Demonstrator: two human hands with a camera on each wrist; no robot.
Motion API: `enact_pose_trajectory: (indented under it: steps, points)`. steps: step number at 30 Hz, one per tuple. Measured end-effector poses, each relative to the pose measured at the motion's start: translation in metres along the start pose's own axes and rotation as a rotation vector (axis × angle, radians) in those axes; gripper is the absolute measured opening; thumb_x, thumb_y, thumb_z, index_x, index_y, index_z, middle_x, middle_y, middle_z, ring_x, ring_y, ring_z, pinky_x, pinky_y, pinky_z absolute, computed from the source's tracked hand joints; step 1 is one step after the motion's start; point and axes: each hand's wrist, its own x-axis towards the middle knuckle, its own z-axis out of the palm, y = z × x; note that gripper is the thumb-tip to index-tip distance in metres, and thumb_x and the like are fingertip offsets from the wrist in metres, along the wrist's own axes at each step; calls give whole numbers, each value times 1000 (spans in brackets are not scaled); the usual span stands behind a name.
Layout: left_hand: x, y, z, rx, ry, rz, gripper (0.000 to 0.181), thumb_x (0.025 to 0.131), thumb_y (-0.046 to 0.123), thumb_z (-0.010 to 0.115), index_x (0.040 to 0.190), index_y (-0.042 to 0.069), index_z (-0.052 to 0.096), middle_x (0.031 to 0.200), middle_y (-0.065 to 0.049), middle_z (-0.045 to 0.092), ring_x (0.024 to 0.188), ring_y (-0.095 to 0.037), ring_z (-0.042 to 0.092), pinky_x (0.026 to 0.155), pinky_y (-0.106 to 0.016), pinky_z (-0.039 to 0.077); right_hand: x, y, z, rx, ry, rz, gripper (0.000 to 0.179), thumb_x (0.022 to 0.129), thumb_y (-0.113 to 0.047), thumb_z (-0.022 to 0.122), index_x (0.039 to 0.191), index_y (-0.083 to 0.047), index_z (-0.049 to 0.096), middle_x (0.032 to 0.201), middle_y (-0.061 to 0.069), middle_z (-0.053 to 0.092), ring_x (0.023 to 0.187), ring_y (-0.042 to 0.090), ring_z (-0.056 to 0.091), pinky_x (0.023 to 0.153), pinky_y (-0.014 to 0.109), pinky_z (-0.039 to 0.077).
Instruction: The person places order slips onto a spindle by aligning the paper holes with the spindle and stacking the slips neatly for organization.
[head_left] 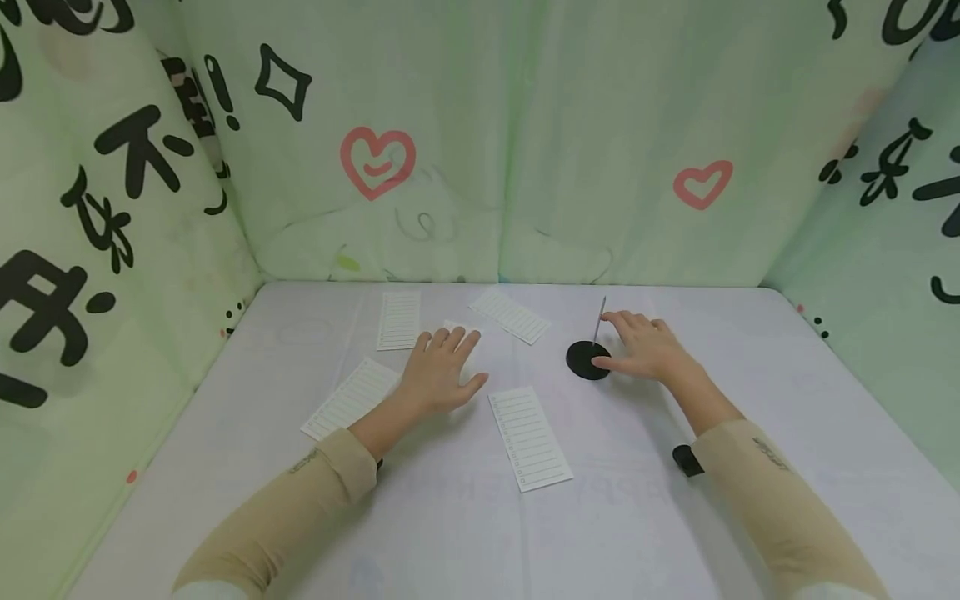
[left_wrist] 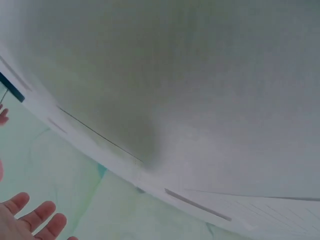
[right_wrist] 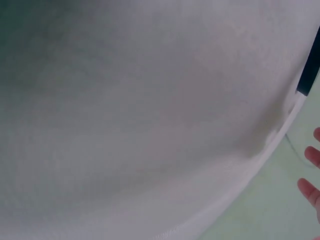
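In the head view my left hand (head_left: 441, 372) is spread with straight fingers above the left-middle of the table. It partly covers a small lined paper slip (head_left: 452, 324) behind its fingertips. My right hand (head_left: 647, 346) reaches beside a bill spike with a round black base (head_left: 583, 360) and a thin upright metal rod (head_left: 599, 321). Its fingers are loosely bent and apart, fingertips near the rod, thumb overlapping the base's right edge. At the right wrist view's edge, the spread fingers (right_wrist: 311, 189) appear below the dark base (right_wrist: 311, 67). The left wrist view catches the left fingers (left_wrist: 41, 216), spread.
More white lined slips lie around the left hand: a back-left slip (head_left: 400, 319), a back-middle slip (head_left: 512, 315), a front-left slip (head_left: 351, 398) and a front-middle slip (head_left: 530, 439). A white cloth covers the table (head_left: 450, 533). Patterned green curtains (head_left: 540, 167) enclose it.
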Motion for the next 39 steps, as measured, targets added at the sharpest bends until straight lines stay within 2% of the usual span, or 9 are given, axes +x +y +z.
enact_pose_trajectory:
  steps: [4, 10, 14, 18, 24, 33, 39]
  points:
    - [2, 12, 3, 44, -65, 28, 61, 91, 52, 39, 140, 15, 34, 136, -6, 41, 123, -26, 38, 101, -46, 27, 4, -3, 5, -42, -32, -20, 80, 83, -60, 50, 136, -4, 32, 137, 21, 36, 123, 41, 34, 96, 60, 25]
    - [5, 25, 8, 50, -166, 48, 59, 92, 51, 38, 140, 17, 32, 136, -4, 39, 122, -23, 36, 103, -44, 25, 6, -7, 11, -79, -44, -49, 76, 83, -60, 50, 131, -3, 37, 131, 20, 41, 118, 39, 39, 93, 58, 29]
    - [8, 31, 10, 57, -243, 47, 59, 93, 51, 35, 142, 17, 30, 140, -3, 35, 127, -22, 32, 105, -44, 22, 6, -8, 13, -84, -51, -55, 75, 83, -61, 50, 130, -3, 39, 128, 19, 43, 116, 38, 40, 92, 57, 30]
    - [9, 33, 15, 69, -286, 45, 60, 93, 52, 34, 143, 17, 29, 144, -3, 32, 130, -22, 30, 107, -43, 20, 5, -9, 14, -79, -59, -62, 76, 83, -60, 49, 131, -2, 39, 129, 20, 43, 116, 39, 41, 91, 57, 31]
    - [10, 35, 22, 98, -317, 51, 60, 94, 52, 33, 141, 16, 31, 142, -3, 34, 128, -21, 31, 106, -43, 22, 5, -10, 16, -96, -73, -77, 78, 84, -61, 48, 132, -1, 39, 130, 21, 43, 117, 38, 41, 92, 56, 31]
    - [8, 39, 21, 152, -336, 62, 55, 96, 49, 30, 139, 14, 35, 135, -3, 40, 120, -20, 36, 102, -41, 27, 7, -9, 20, -115, -81, -70, 77, 84, -62, 46, 133, -2, 39, 130, 20, 42, 117, 38, 41, 92, 55, 31]
    - [7, 42, 23, 205, -322, 69, 53, 97, 47, 27, 137, 14, 37, 128, -2, 42, 113, -18, 38, 98, -39, 30, 6, -10, 18, -114, -88, -65, 77, 85, -61, 46, 134, -2, 39, 131, 20, 42, 117, 38, 40, 92, 56, 31]
